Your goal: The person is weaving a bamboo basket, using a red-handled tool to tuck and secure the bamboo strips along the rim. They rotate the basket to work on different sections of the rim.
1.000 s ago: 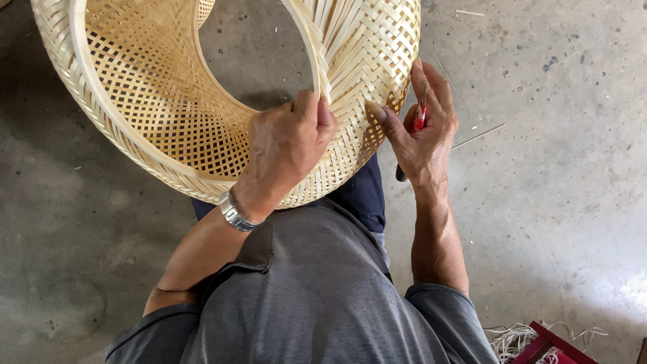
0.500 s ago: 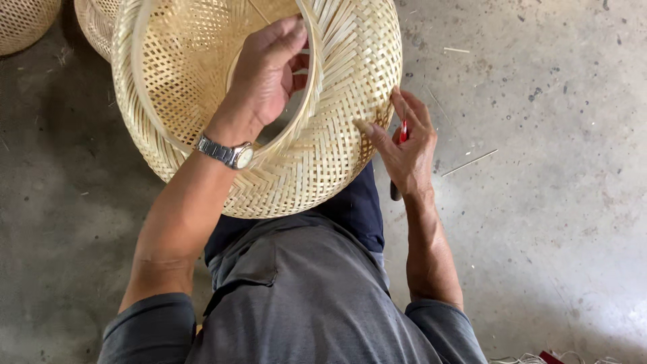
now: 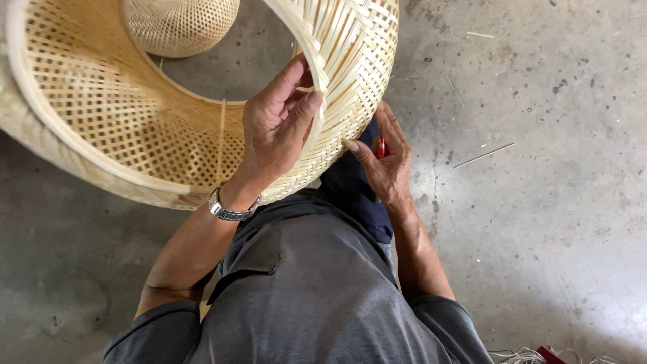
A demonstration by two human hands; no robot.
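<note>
A large pale woven bamboo basket (image 3: 121, 128) is held in front of me, its open mouth turned toward the camera. My left hand (image 3: 276, 128) grips its rim from inside, fingers curled over the edge and thumb against the outer weave. A metal watch (image 3: 229, 209) sits on that wrist. My right hand (image 3: 384, 162) presses its thumb against the basket's outer wall lower down and holds a small red-handled tool (image 3: 381, 147), mostly hidden in the palm.
A second, smaller woven basket (image 3: 178, 23) lies on the concrete floor (image 3: 539, 202) behind the big one. Thin bamboo slivers (image 3: 484, 155) are scattered to the right. Loose strips and a red object (image 3: 549, 354) show at the bottom right edge.
The basket has tilted and come closer, its mouth now facing me. My left hand moved from inside the far rim to the near right rim. The right hand stays on the outer wall.
</note>
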